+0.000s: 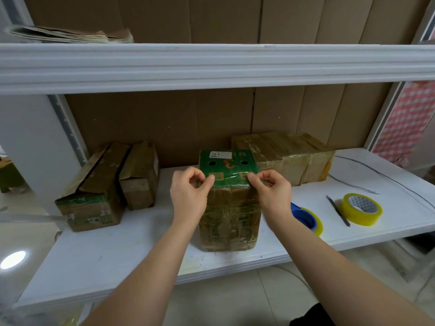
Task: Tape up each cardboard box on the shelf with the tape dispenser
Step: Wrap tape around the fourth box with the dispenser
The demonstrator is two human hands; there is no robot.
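Head view, box in work: green-topped brown cardboard box (229, 201), upright at middle of white shelf board (141, 250), near the front edge; placed there probably for easy reach of both hands.
Left hand (189, 196): grip pinching, thumb and forefinger closed on the clear tape at the left top front corner of the box.
Right hand (274, 190): grip pinching the same tape strip at the right top front corner; seems to stretch the strip flat across the front edge before pressing down.
Tape dispenser: blue dispenser with yellowish tape roll (306, 218), lying on the shelf just right of the box, partly hidden behind the right forearm; put down, judging so, to free both hands.
Around, right: loose yellowish tape roll (361, 209), thin dark pen (337, 210) beside it, thin grey wire (367, 170) behind.
Around, back: large tape-wrapped brown box (294, 156), touching or just behind the green top; cannot tell which.
Around, left: two brown cardboard boxes with loose flaps (110, 184), apparently not yet sealed.
In the way: nothing between hands and box; dispenser near the right wrist.
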